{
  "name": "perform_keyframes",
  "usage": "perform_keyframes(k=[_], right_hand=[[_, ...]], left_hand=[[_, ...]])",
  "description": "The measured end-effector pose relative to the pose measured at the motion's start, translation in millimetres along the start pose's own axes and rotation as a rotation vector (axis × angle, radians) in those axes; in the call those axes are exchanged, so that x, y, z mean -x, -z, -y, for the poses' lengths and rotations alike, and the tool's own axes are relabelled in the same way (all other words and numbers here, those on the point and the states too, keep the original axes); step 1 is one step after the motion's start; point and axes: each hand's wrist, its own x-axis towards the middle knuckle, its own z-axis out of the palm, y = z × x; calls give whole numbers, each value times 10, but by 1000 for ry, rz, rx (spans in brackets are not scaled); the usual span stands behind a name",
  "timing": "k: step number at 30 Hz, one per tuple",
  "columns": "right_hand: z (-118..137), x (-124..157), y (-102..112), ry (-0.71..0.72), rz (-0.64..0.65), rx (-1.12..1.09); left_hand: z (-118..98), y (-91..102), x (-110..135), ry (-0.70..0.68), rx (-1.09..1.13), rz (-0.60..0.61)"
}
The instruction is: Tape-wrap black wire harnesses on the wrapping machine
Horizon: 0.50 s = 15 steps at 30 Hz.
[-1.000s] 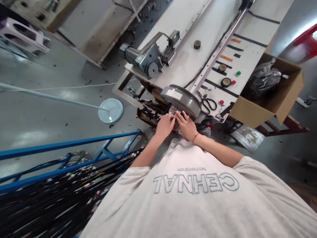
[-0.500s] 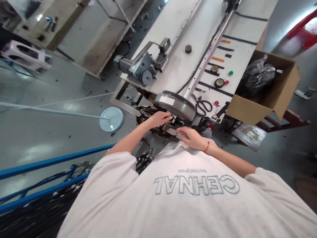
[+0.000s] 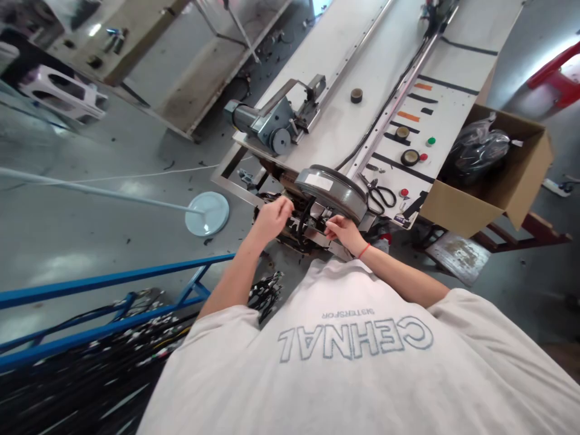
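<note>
A round dark-grey drum [image 3: 335, 192] with a white label sits at the near end of the long white table. Left of centre, my left hand [image 3: 273, 219] is closed, its fingers curled together beside the dark mechanism below the drum; what it holds, if anything, is too small to make out. My right hand [image 3: 345, 234] pinches with thumb and fingers just under the drum's front edge, and the thing in that pinch cannot be made out. Between both hands a black cable [image 3: 304, 219] loops down over the metal parts.
On the white table [image 3: 335, 136] are a motor unit [image 3: 267, 124], tape rolls [image 3: 410, 157], black-handled scissors [image 3: 382, 196] and coloured buttons. A cardboard box [image 3: 466, 205] holding bagged items stands to the right. Bundled black cables [image 3: 90, 368] lie by a blue frame [image 3: 136, 275] at lower left.
My left hand has drawn away to the left from below the drum. The black loop now shows between my hands. My right hand has moved slightly up, closer to the drum.
</note>
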Motion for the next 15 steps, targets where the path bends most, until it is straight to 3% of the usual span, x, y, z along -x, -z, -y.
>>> perform_keyframes(k=[2, 4, 7, 9, 11, 15], right_hand=[[97, 140, 30, 25, 34, -12], [274, 345, -32, 109, 231, 19], [544, 667, -218, 264, 692, 215], [597, 773, -304, 383, 800, 436], [511, 733, -308, 459, 642, 660], [204, 332, -178, 404, 107, 921]], left_hand=[[14, -252, 51, 38, 49, 101], [-7, -551, 63, 17, 91, 153], [-25, -851, -2, 22, 127, 76], [17, -918, -81, 115, 190, -14], [89, -939, -154, 278, 379, -111], [150, -1016, -167, 539, 884, -174]])
